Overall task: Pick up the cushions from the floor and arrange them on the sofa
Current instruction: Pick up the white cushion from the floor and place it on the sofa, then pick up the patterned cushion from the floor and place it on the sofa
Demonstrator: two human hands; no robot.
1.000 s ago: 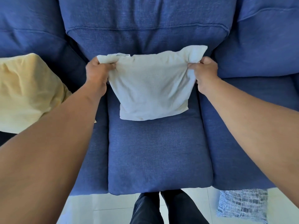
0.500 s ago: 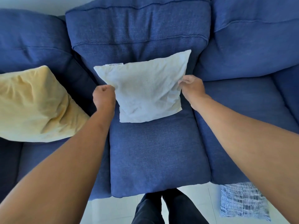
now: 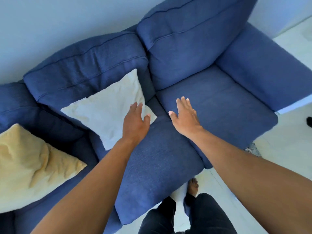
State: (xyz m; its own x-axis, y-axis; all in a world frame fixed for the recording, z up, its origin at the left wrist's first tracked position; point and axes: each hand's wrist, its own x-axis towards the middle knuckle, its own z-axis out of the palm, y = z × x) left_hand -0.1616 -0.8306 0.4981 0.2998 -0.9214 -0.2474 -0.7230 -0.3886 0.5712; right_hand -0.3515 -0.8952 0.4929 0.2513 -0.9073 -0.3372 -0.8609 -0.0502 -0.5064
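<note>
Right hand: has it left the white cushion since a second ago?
Yes. The right hand, open, is off the white cushion and now over the sofa's neighbouring seat.

There is one view, from a wide-angle camera on the person's head, looking forward and steeply down from close above a blue sofa (image 3: 168, 157). Both forearms reach in from the bottom edge, and the person's legs (image 3: 185, 217) stand at the bottom. The frame sits tilted, the sofa running diagonally.

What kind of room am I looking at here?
Most likely a home living room: a blue fabric sofa stands against a plain wall, with a white cushion and a yellow cushion on it, over a pale tiled floor.
</note>
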